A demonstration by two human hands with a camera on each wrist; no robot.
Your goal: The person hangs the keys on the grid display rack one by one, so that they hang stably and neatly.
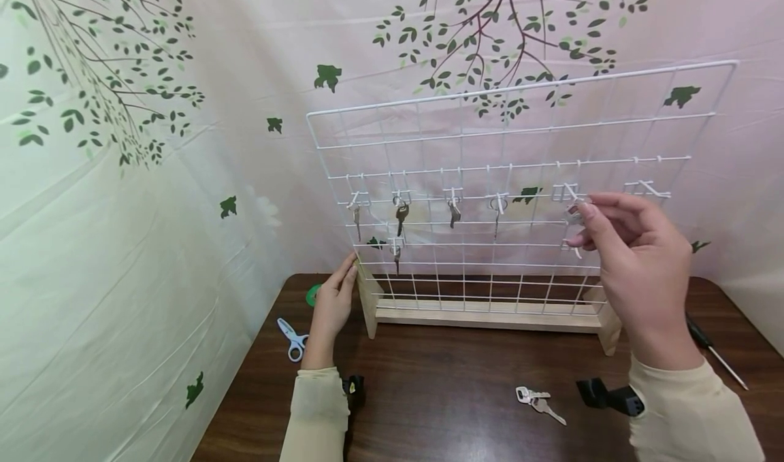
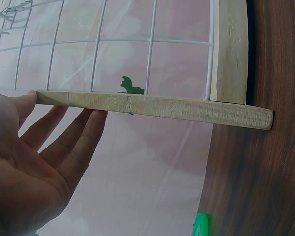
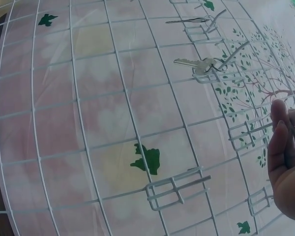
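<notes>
A white wire grid panel (image 1: 474, 135) stands in a wooden base (image 1: 490, 318), with keys hanging from several of its hooks. My left hand (image 1: 333, 305) holds the base's wooden side post (image 2: 152, 105), thumb on one side and fingertips on the other. At the right part of the grid, my right hand (image 1: 649, 265) pinches a small silvery key (image 1: 574, 211) beside a white hook (image 1: 569, 191). Fingers hide most of this key in the right wrist view. A hanging key (image 3: 199, 65) shows there on its hook, apart from my right hand (image 3: 287, 157).
Two loose keys (image 1: 542, 402) lie on the dark wooden table (image 1: 429, 394). Light blue scissors (image 1: 294, 341) and a green round object (image 1: 313, 294) are at the left. A screwdriver (image 1: 716, 356) lies at the right. Behind the grid hangs a leaf-patterned cloth (image 1: 245, 122).
</notes>
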